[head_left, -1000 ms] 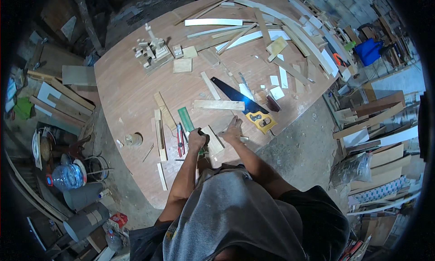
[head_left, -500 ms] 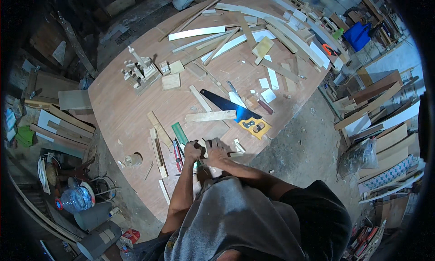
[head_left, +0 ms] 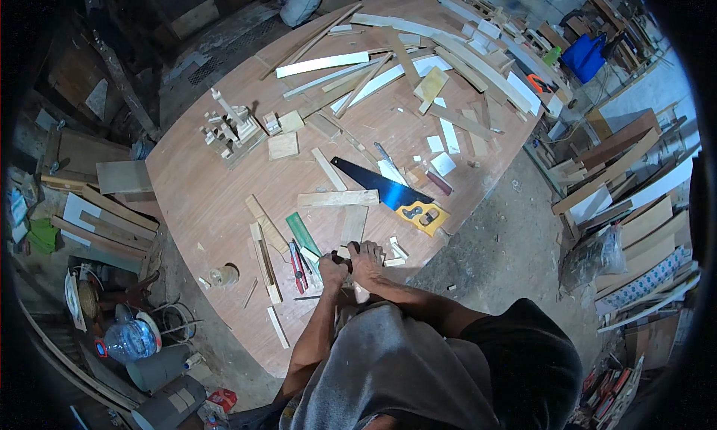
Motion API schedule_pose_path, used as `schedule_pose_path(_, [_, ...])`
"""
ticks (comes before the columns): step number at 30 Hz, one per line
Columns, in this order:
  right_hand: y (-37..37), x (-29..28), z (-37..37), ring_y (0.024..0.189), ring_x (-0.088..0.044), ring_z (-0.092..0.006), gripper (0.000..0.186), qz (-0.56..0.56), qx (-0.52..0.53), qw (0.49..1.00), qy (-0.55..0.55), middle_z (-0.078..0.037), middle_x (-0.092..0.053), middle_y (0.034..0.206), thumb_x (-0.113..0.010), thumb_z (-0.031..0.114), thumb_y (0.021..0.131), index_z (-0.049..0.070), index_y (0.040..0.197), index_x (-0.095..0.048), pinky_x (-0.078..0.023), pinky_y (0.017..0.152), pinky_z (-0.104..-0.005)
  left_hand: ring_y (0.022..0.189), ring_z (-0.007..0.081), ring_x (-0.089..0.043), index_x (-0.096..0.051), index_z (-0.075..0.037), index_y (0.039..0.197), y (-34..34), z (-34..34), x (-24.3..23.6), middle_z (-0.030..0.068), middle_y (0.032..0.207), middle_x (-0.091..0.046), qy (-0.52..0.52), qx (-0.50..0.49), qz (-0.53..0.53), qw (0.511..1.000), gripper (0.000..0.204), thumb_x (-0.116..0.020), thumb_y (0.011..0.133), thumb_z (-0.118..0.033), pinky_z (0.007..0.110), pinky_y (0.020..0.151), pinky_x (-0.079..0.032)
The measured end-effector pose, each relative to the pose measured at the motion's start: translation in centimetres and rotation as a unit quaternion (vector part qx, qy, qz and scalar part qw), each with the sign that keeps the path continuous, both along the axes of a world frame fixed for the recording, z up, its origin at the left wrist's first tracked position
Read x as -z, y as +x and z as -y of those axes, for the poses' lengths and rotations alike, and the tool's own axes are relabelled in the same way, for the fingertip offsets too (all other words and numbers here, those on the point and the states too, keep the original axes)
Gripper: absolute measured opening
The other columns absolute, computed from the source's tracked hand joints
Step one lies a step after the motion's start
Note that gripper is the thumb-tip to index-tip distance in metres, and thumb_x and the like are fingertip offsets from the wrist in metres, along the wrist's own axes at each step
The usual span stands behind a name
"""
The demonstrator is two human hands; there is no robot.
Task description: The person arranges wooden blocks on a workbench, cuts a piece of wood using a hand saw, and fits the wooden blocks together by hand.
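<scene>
Low on the worktable (head_left: 187, 198), my left hand (head_left: 334, 270) is closed round a small dark item that I cannot make out. Beside it, my right hand (head_left: 367, 265) presses with bent fingers on pale wood, mostly hidden under both hands. Left of them lie a green strip (head_left: 302, 233) and a red-handled tool (head_left: 298, 269). Short offcuts (head_left: 396, 250) are to the right. A handsaw (head_left: 420, 218) with a yellow handle lies beyond, near a long board (head_left: 336, 199).
A wooden block model (head_left: 233, 133) stands at back left, loose boards (head_left: 478, 70) cover the back right, and a jar (head_left: 224, 275) is at left. Stacked panels (head_left: 104, 228) line the left side, leaning boards (head_left: 635, 161) the right, with a water jug (head_left: 127, 339) at lower left.
My right hand has moved left to beside my left hand and its fingers have bent onto the wood there. The camera view has also shifted, moving the table's contents.
</scene>
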State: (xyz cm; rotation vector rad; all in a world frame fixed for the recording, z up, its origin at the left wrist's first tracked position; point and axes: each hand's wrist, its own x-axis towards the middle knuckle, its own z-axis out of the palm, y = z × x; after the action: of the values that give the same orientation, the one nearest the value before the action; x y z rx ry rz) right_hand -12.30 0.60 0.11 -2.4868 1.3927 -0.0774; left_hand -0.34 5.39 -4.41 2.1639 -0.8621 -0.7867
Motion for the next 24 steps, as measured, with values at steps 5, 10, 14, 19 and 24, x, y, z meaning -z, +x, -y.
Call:
schedule_pose_path(5, [-1.3, 1.0, 0.4, 0.115, -0.051, -0.0416, 0.05, 0.068, -0.017, 0.997, 0.021, -0.025, -0.057, 0.112, -0.071, 0.021, 0.077, 0.005, 0.122, -0.056, -0.037, 0.096, -0.055, 0.066, 0.0311, -0.068, -0.07, 0.006, 0.079, -0.8, 0.0, -2.9, 0.019, 0.074, -0.07, 0.03, -0.002, -0.022, 0.999, 0.028, -0.078, 0.065, -0.016, 0.04, 0.068, -0.056])
schedule_pose_path(10, [-2.0, -0.2, 0.8, 0.118, -0.049, -0.0424, 0.064, 0.106, -0.041, 0.992, 0.058, -0.024, -0.056, 0.116, -0.077, 0.022, 0.073, 0.007, 0.131, -0.055, -0.037, 0.099, -0.0543, 0.066, 0.022, -0.067, -0.065, 0.003, 0.103, -0.3, -0.3, -1.4, 0.0135, 0.082, -0.07, 0.01, -0.082, -0.27, 0.959, 0.033, -0.078, 0.075, -0.006, 0.033, 0.063, -0.056])
schedule_pose_path(14, [-2.5, -1.9, 1.1, 0.114, -0.052, -0.0417, 0.068, 0.137, -0.07, 0.987, 0.049, -0.022, -0.057, 0.117, -0.081, 0.03, 0.071, 0.007, 0.13, -0.056, -0.042, 0.097, -0.0524, 0.071, 0.0188, -0.065, -0.06, 0.002, 0.112, 0.4, -1.2, -0.7, 0.0104, 0.089, -0.068, -0.089, -0.122, -0.397, 0.905, 0.035, -0.077, 0.081, 0.0, 0.031, 0.062, -0.055])
schedule_pose_path(19, [-2.9, -6.5, 1.2, 0.116, -0.053, -0.0438, 0.079, 0.138, -0.082, 0.982, 0.103, -0.025, -0.047, 0.133, -0.075, 0.041, 0.08, 0.011, 0.147, -0.046, -0.041, 0.102, -0.0541, 0.063, 0.0084, -0.056, -0.064, 0.0, 0.123, 0.7, -1.4, -9.4, 0.0059, 0.089, -0.067, -0.111, -0.162, -0.457, 0.867, 0.04, -0.077, 0.086, -0.01, 0.026, 0.053, -0.044])
schedule_pose_path(24, [-1.6, -10.9, 2.2, 0.114, -0.057, -0.0402, 0.08, 0.257, -0.106, 0.957, 0.079, -0.022, -0.046, 0.126, -0.079, 0.033, 0.078, 0.002, 0.144, -0.047, -0.052, 0.088, -0.0464, 0.086, 0.0144, -0.063, -0.064, -0.007, 0.13, 0.5, -1.1, -15.4, 0.0063, 0.107, -0.066, -0.15, -0.183, -0.411, 0.88, 0.046, -0.077, 0.087, -0.019, 0.029, 0.068, -0.052])
